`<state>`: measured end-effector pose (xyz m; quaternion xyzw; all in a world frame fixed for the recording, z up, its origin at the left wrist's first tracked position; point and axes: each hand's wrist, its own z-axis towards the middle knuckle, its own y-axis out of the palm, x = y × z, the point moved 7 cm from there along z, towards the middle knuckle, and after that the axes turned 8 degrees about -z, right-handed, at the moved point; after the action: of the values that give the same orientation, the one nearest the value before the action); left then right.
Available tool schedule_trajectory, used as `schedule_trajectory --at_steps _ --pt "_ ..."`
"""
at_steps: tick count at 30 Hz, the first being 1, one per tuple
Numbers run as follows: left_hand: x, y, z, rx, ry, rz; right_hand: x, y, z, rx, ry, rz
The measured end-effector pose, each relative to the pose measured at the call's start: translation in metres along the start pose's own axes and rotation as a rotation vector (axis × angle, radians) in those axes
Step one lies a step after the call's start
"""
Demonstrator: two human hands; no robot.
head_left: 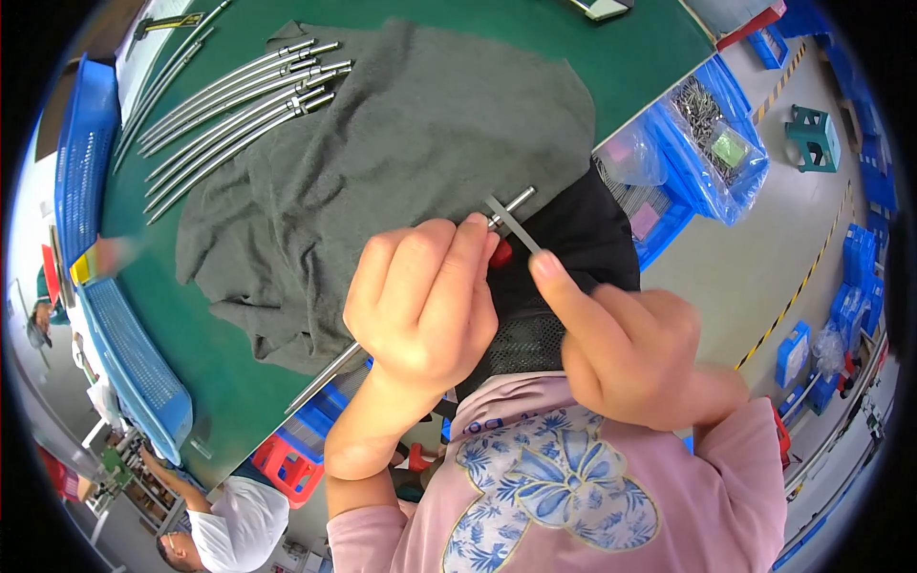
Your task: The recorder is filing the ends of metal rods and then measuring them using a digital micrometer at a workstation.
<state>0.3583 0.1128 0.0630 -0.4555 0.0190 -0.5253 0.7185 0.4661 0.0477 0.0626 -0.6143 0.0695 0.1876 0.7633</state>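
Note:
My left hand [420, 296] is closed around a long, thin metal rod [521, 199], whose stepped end sticks out past the fingers. The rod's other end [325, 377] passes under my left wrist toward the lower left. In my right hand [626, 344] I grip a flat grey metal strip that looks like a file [516, 225]. It lies crosswise against the rod, just beyond my left fingertips. A small red object [501, 254] shows beneath those fingertips; its kind is unclear. Under both hands are a grey cloth [439, 124] and black fabric [592, 239].
Several similar metal rods [229, 105] lie at the cloth's far left on the green table [516, 38]. Blue perforated baskets [138, 358] line the left edge. A blue bin of small metal parts [740, 186] stands at right. Another person [234, 525] is at lower left.

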Motion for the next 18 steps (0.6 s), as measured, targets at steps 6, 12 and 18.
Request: schedule_trajectory --at_steps 6,12,18 --pt "-0.003 -0.002 -0.001 0.017 0.000 0.006 0.001 0.004 -0.007 0.037 -0.043 -0.032" --pt "-0.003 -0.001 0.002 -0.006 -0.002 0.013 0.004 0.019 0.003 0.257 -0.072 0.034" --pt "-0.001 -0.002 0.003 -0.014 0.020 0.011 0.009 0.031 -0.006 0.339 -0.066 0.073"
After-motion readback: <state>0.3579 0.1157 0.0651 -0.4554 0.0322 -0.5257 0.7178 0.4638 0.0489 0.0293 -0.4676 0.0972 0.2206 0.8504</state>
